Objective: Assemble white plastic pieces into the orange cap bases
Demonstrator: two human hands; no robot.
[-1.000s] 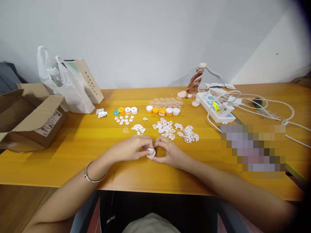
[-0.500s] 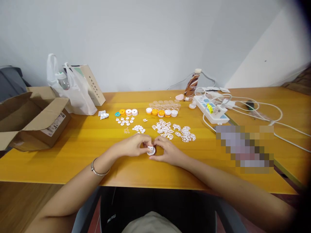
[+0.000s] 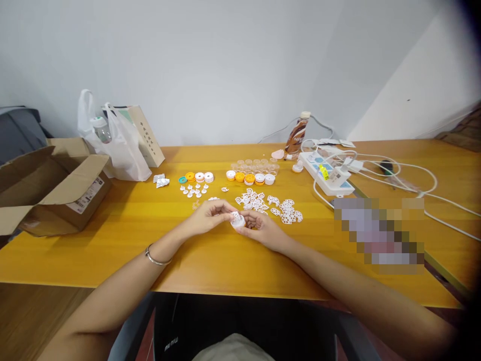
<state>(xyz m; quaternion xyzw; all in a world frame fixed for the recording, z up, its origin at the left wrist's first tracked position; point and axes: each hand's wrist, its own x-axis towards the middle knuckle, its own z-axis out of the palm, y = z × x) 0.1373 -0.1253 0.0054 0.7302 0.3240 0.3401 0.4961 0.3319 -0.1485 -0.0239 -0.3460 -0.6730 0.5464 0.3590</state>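
Note:
Between my hands, just above the table, is a small round white plastic piece (image 3: 238, 222), tilted, with a thin cut-out shape (image 3: 235, 215) at its upper left. The thumb and fingers of my left hand (image 3: 212, 216) pinch it at that side. My right hand (image 3: 263, 230) grips its right edge between thumb and curled fingers. Beyond my hands lie loose white cut-out plates (image 3: 251, 199) and a second pile of them (image 3: 288, 211). Small white stemmed discs (image 3: 193, 190) lie behind my left hand, which partly hides a few white caps (image 3: 213, 198).
Coloured round caps (image 3: 190, 177), more white and orange caps (image 3: 249, 179) and clear cups (image 3: 255, 165) stand farther back. At left are a cardboard box (image 3: 80, 193) and a plastic bag (image 3: 126, 155). At right are a bottle (image 3: 296, 135), a power strip (image 3: 326, 175) and cables (image 3: 398, 158).
Both hands have lifted the round white piece slightly away from me and tilted it. My left hand has moved up over the white caps, hiding most of them.

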